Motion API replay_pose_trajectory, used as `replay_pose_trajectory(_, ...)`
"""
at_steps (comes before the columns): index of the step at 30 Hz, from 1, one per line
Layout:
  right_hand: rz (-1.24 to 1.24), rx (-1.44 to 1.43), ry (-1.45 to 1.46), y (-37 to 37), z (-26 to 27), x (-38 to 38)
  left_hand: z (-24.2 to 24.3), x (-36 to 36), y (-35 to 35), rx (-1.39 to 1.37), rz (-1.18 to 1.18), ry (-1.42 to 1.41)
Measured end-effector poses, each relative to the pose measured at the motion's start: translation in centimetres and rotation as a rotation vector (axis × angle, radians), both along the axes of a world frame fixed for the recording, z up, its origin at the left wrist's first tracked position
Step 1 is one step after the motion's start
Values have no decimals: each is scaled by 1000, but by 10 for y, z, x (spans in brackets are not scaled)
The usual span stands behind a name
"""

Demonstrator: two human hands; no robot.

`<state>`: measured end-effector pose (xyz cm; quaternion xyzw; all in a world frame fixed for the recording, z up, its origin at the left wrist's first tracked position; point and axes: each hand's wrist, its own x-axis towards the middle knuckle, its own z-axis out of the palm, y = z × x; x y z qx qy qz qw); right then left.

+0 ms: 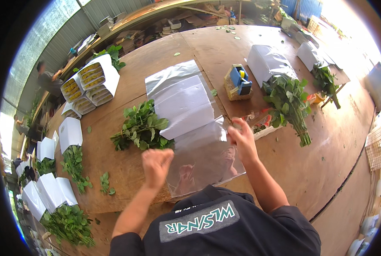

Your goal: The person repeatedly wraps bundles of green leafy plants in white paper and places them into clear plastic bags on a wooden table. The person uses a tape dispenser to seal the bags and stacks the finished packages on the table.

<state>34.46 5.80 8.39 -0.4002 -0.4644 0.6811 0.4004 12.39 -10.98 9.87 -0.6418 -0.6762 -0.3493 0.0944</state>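
Before me on the wooden table lies a flower bunch wrapped in white corrugated cardboard (184, 104), its leafy stems (142, 126) pointing left and its flowers hidden. Clear plastic film (203, 166) is spread under and in front of the wrap, reflecting my hands. My left hand (157, 166), fingers curled, hovers near the film's left edge, below the leaves. By the film's right edge is my right hand (242, 139), thumb and forefinger bent; whether it touches the film is unclear. A blue tape dispenser (241, 80) with yellow tape stands beyond it on a block.
Wrapped bunches with green stems (288, 107) lie at the right. At the left are stacked bunches of yellow flowers (91, 75) and more white-wrapped bunches (70, 132). A person (46, 78) is at the far left. Loose leaves (104, 183) lie on the table.
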Motion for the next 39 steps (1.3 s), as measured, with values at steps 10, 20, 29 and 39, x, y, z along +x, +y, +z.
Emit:
replay_pose_trajectory(10,-385,537,-371,226,-19,-42,-9,-115,159,-55,264,34)
replay_pose_trajectory(20,7,152,-545,291,-56,-7,-83,-132,187,-187,242,29)
replay_pose_trajectory(29,-329,361,-1053,181,-57,-27,-86,-135,188,-199,229,92)
replay_pose_trajectory(39,12,884,-1029,90,-12,-217,-87,-132,187,-150,292,60)
